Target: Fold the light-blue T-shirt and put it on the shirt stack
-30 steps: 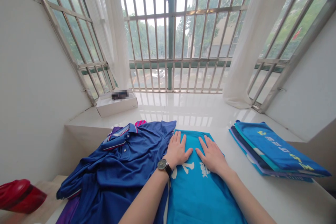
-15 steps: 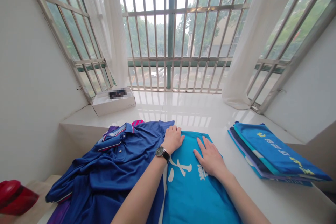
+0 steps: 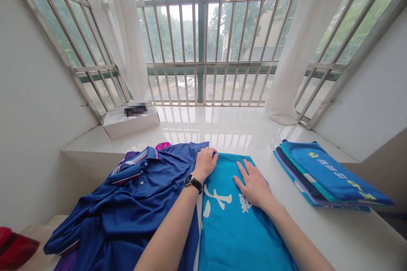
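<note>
A bright blue T-shirt (image 3: 232,233) with white lettering lies folded lengthwise on the white ledge in front of me. At its top left corner is my left hand (image 3: 204,164), wearing a black-strapped watch (image 3: 193,182); its fingers are curled together on the fabric edge. My right hand (image 3: 254,182) rests flat on the shirt's upper right side, fingers spread, holding nothing. Beneath my left forearm and to its left, a dark blue polo shirt (image 3: 127,203) lies rumpled, its striped collar towards the window.
On the right is a stack of folded shirts (image 3: 330,173). A white open box (image 3: 132,126) with a blurred dark item stands by the left curtain (image 3: 130,42). Barred windows close off the back of the ledge (image 3: 216,127). A red object (image 3: 17,247) is at lower left.
The whole view has shifted a little, so things appear slightly left and higher. Both hands stay at nearly the same places on the blue T-shirt.
</note>
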